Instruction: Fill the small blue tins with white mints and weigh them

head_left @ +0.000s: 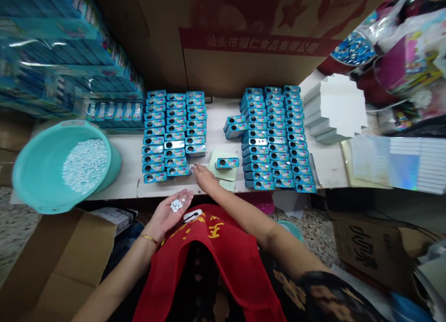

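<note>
My left hand (171,209) lies palm up below the table's front edge, cupping a small heap of white tablets (177,204). My right hand (205,175) reaches onto the white table (223,109), fingers stretched toward the bottom of the left block of small blue tins (173,136). A single blue tin (227,163) lies on a pale green paper just right of that hand. A larger block of blue tins (277,138) stands further right.
A teal basin (42,173) with several white tablets overhangs the table's left end. Wrapped blue packs are stacked at back left, a cardboard carton at the back, white boxes (334,109) at right. An open carton (66,257) sits on the floor.
</note>
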{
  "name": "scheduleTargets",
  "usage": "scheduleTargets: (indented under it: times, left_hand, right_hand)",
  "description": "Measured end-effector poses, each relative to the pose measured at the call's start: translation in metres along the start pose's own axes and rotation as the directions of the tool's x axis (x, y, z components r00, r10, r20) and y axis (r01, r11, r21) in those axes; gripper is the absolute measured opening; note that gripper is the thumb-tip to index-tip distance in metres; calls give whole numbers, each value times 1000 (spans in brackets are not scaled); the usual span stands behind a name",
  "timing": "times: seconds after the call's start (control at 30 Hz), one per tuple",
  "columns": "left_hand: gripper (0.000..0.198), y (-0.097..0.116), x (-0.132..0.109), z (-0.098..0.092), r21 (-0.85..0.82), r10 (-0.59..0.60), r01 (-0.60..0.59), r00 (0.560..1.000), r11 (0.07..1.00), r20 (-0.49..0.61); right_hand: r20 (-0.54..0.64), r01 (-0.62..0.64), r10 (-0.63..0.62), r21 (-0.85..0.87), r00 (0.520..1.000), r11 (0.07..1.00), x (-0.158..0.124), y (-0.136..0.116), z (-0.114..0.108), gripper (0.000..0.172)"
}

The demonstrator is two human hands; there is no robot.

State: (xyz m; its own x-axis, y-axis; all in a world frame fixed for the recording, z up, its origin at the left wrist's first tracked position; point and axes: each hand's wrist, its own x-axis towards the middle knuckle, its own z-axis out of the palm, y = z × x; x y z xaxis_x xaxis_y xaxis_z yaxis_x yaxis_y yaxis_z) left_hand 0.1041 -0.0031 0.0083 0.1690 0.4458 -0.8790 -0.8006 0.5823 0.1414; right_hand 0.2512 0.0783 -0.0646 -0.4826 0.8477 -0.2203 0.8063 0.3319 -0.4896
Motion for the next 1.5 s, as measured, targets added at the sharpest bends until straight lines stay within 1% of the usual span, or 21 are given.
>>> scheduleTargets:
  times: [0.07, 0.17, 0.3, 0.37, 0.47, 0.53, 0.6, 0.67, 0.73, 0.77, 0.83, 0.87, 0.9, 0.97, 1.03, 1.1, 1.13, 1.2, 1.27, 1.37, 1.5]
  left_hand:
    - [34, 4, -7, -6, -9, 16, -16, 1000, 1000, -13]
    - [36, 10, -17, -15, -18, 49, -50, 997, 999, -57]
    - [38, 15, -22, -25, -24, 49, -52, 993, 998, -103]
    - [38, 17, -21, -27, -19, 33, -35, 993, 999, -110]
    - [37, 21, -17, -27, -1, 17, -17, 996, 1000, -85]
    - [36, 22, -13, -25, 9, 11, -10, 998, 1000, -60]
    - [35, 24, -9, -22, 19, 0, 1, 999, 1000, -46]
    - [33, 24, -5, -16, 24, -15, 16, 999, 1000, -29]
    - [31, 23, -2, -9, 27, -28, 28, 1000, 999, 1]
    - [30, 21, 0, -5, 30, -34, 33, 999, 999, 20]
    - [28, 18, 3, 4, 52, -51, 48, 997, 998, 60]
    - [27, 16, 4, 8, 70, -65, 60, 995, 996, 81]
    - [27, 13, 5, 11, 88, -83, 74, 991, 993, 104]
    - [23, 8, 7, 15, 104, -97, 83, 985, 991, 144]
    - [20, 1, 9, 16, 87, -95, 82, 983, 993, 160]
    - [19, -4, 10, 15, 48, -92, 86, 985, 995, 147]
    - [20, -6, 10, 13, 29, -98, 95, 985, 995, 138]
    - [21, -10, 9, 10, 1, -109, 110, 986, 994, 129]
    - [21, -13, 7, 7, -7, -109, 111, 985, 994, 132]
    - [23, -15, 7, 5, 16, -105, 104, 985, 994, 136]
    - [24, -16, 9, 8, 61, -122, 114, 981, 992, 154]
  right_hand:
    - [-9, 12, -12, 10, 1000, 1000, 22, 1, 5, 43]
    - [-27, 18, -18, 17, 999, 1000, 43, 1, 9, 32]
    - [-76, -6, 7, 9, 997, 1000, 54, -1, 17, 18]
    - [-103, -24, 24, 2, 994, 1000, 53, -5, 18, 16]
    - [-138, -23, 20, -15, 990, 1000, 35, -13, 9, 17]
    - [-163, 8, -13, -30, 987, 1000, 10, -14, -5, 18]
    - [-227, 40, -48, -38, 973, 998, -18, -8, -24, 20]
    - [-423, 40, -36, 0, 905, 999, -42, 8, -46, 23]
    - [-513, 28, -4, 39, 858, 999, -56, 27, -64, 24]
    - [-520, 30, 4, 57, 854, 998, -59, 35, -72, 23]
    - [-512, 46, 8, 94, 859, 994, -64, 41, -80, 22]
    - [-508, 61, 8, 119, 861, 991, -66, 37, -82, 22]
    - [-499, 86, -4, 141, 867, 986, -68, 28, -81, 22]
    - [-437, 183, -98, 159, 894, 970, -72, 2, -77, 22]
    - [-261, 336, -299, 112, 918, 935, -73, -27, -68, 23]
    - [-97, 370, -365, 33, 926, 929, -71, -48, -60, 24]
    - [-38, 366, -366, -6, 930, 931, -70, -54, -57, 22]
    - [33, 362, -361, -53, 932, 931, -68, -56, -52, 18]
    - [71, 394, -390, -60, 918, 917, -69, -51, -50, 14]
    - [74, 429, -425, -43, 902, 903, -71, -45, -49, 11]
    - [47, 422, -420, -37, 906, 906, -71, -47, -45, 10]
